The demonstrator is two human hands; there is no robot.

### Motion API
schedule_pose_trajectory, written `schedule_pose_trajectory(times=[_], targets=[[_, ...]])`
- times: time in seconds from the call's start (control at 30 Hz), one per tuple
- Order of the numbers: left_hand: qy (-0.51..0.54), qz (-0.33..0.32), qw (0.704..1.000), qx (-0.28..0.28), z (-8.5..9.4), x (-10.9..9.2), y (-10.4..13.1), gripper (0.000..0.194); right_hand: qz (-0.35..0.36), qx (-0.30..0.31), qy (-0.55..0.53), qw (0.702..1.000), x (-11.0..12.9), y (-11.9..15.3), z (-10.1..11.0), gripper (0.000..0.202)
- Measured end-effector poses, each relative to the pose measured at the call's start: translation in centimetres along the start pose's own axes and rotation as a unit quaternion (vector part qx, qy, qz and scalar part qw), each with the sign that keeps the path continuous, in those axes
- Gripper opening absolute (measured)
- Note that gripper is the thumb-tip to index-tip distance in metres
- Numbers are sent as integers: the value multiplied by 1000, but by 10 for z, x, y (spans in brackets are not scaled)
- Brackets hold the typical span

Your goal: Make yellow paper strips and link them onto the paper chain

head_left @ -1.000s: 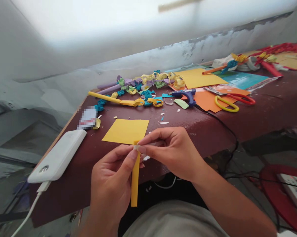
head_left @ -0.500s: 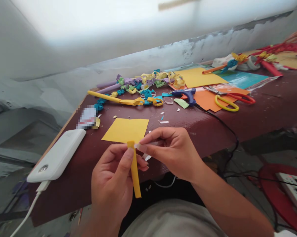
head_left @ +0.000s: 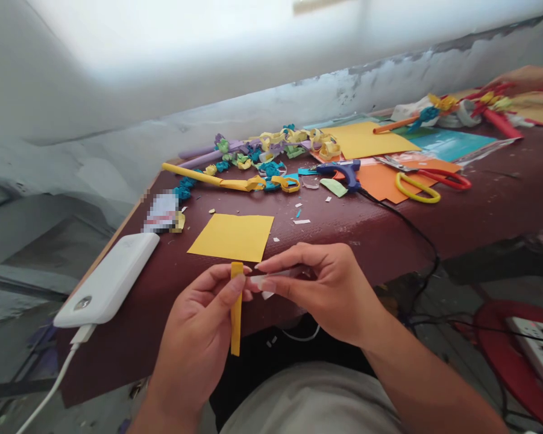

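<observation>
1 dark red table [head_left: 357,229], with our left hand [head_left: 199,331] and right hand [head_left: 338,289] over its near edge.
At the table's left we see a white power bank [head_left: 112,277], and just beyond our hands a yellow sheet [head_left: 232,237] lies flat; farther back, a blue glue gun [head_left: 350,173] lies on its side. Our yellow strip [head_left: 236,313] hangs nearly upright in the air, pinched between left thumb and fingers. Just beside it, our right hand grips a white strip [head_left: 258,279], thumb against it, index fingertip slightly apart from the thumb; whether the 2 strips touch, we cannot tell. Tiny white scraps [head_left: 302,222] lie near the yellow sheet.
</observation>
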State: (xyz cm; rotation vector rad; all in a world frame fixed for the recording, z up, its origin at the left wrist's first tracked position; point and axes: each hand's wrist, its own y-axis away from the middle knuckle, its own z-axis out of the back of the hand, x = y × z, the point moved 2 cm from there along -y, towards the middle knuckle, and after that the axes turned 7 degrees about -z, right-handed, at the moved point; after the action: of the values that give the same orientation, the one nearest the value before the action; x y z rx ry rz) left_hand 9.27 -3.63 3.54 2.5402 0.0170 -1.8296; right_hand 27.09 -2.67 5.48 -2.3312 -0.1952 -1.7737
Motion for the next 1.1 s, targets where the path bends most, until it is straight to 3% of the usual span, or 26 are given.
schedule_pose_trajectory(times=[0.33,0.77,0.97,1.1], targets=[[-11,12,999,37,-10,-3,9,19,-26,1,42,999,0,-4,-3,17],[-73,-48,996,30,-7,0,11,22,-37,-12,54,998,1,-6,-5,15],[-55,-51,997,8,-9,0,14,19,-13,-21,91,996,0,-6,-7,14],[-61,-123,990,-28,-12,2,11,10,20,-31,138,990,-2,-5,-10,8]])
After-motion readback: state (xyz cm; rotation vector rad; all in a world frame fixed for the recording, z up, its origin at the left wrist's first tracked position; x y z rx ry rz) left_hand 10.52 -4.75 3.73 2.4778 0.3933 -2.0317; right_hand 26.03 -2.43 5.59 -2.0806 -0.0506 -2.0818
